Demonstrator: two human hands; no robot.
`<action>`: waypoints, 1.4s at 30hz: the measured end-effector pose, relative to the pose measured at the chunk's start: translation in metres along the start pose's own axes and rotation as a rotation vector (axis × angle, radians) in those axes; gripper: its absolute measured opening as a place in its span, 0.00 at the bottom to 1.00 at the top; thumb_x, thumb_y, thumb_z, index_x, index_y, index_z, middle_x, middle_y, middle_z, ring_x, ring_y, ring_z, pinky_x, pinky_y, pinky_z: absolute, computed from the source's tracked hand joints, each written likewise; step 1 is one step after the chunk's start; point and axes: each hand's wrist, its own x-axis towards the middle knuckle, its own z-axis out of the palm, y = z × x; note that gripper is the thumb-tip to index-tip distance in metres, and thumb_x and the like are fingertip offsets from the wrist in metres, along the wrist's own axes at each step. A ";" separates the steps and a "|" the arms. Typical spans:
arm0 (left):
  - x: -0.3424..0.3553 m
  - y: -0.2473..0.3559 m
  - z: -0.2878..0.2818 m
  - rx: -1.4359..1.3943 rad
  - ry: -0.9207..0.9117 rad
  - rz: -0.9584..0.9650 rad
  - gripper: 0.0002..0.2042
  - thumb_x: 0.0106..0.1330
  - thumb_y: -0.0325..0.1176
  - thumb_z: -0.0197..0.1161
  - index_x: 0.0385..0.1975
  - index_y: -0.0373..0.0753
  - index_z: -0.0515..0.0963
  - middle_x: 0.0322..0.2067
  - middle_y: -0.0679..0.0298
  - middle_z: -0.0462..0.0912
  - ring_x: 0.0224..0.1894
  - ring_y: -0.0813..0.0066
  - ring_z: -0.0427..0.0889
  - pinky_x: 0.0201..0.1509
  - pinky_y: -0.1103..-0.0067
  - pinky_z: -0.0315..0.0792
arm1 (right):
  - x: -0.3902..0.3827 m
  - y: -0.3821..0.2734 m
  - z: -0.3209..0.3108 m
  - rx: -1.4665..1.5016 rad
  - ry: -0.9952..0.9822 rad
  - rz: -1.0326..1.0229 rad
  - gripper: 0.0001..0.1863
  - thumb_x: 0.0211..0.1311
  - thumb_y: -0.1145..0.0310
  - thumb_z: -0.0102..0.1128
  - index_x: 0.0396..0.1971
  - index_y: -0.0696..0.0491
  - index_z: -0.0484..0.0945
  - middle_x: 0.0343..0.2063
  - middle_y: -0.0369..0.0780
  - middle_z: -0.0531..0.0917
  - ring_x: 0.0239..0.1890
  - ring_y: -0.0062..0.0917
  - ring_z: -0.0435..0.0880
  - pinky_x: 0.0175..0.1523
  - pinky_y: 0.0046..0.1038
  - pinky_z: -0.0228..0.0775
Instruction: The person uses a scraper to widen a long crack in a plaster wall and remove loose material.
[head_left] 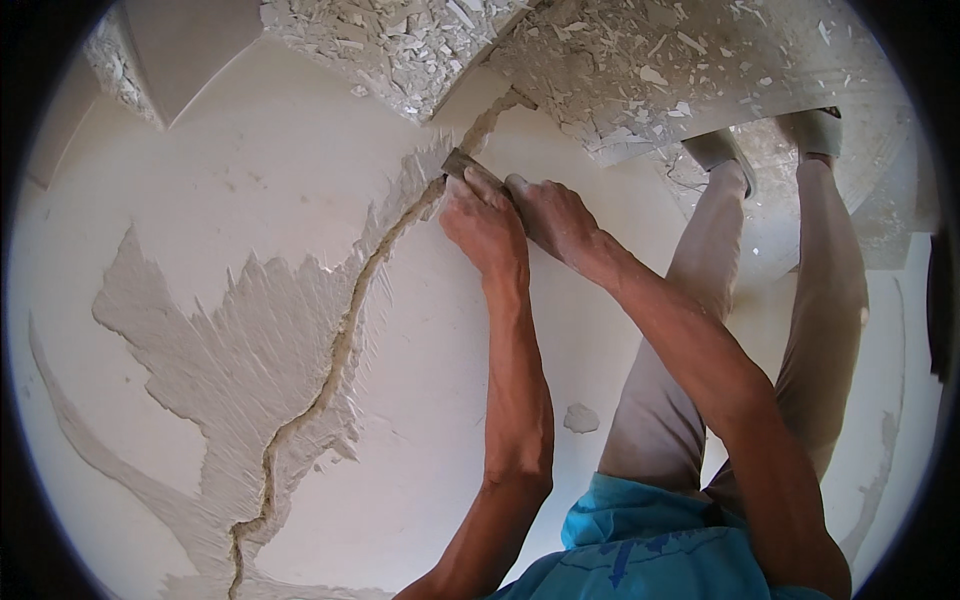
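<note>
Both hands on one scraper, blade set against the wall at the upper end of a long crack. Left hand wrapped shut around the handle, fingers pressed down just behind the blade. Right hand closed beside it, touching the left, fingertips on the same handle. Handle itself mostly hidden under the hands; only the dark blade end shows.

Crack runs from the blade down and left across the wall to the lower edge. Paint stripped in a wide jagged patch along both sides of it, bare rougher surface showing. One small chipped spot sits apart, near the left forearm.

Floor at the wall's base covered in paint flakes. Person's legs in light trousers, pale shoes on the debris. Teal shirt at bottom edge.
</note>
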 end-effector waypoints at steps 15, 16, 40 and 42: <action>-0.004 -0.009 -0.015 -0.122 -0.102 -0.076 0.16 0.72 0.31 0.51 0.22 0.27 0.69 0.17 0.45 0.75 0.21 0.47 0.77 0.28 0.60 0.68 | -0.038 -0.008 -0.008 0.096 0.157 -0.122 0.23 0.59 0.79 0.55 0.56 0.63 0.67 0.27 0.55 0.82 0.33 0.51 0.85 0.36 0.46 0.78; -0.004 -0.005 -0.020 -0.163 -0.126 -0.142 0.16 0.72 0.31 0.51 0.22 0.27 0.69 0.16 0.45 0.74 0.20 0.48 0.76 0.28 0.60 0.68 | -0.045 -0.013 -0.008 0.057 0.138 -0.126 0.26 0.59 0.80 0.55 0.59 0.60 0.66 0.27 0.55 0.82 0.33 0.50 0.84 0.36 0.45 0.78; 0.014 -0.007 -0.037 -0.040 -0.105 -0.032 0.17 0.73 0.32 0.49 0.21 0.29 0.71 0.13 0.50 0.74 0.13 0.60 0.73 0.22 0.67 0.67 | -0.051 -0.032 -0.026 0.369 0.019 -0.090 0.33 0.52 0.83 0.53 0.63 0.52 0.71 0.30 0.56 0.83 0.33 0.49 0.83 0.39 0.45 0.75; 0.015 -0.001 -0.034 -0.058 -0.109 -0.087 0.16 0.72 0.31 0.50 0.22 0.28 0.72 0.14 0.49 0.75 0.14 0.58 0.74 0.23 0.66 0.68 | -0.049 -0.031 -0.025 0.411 0.051 -0.103 0.31 0.54 0.81 0.55 0.62 0.54 0.72 0.27 0.56 0.83 0.35 0.48 0.84 0.40 0.45 0.76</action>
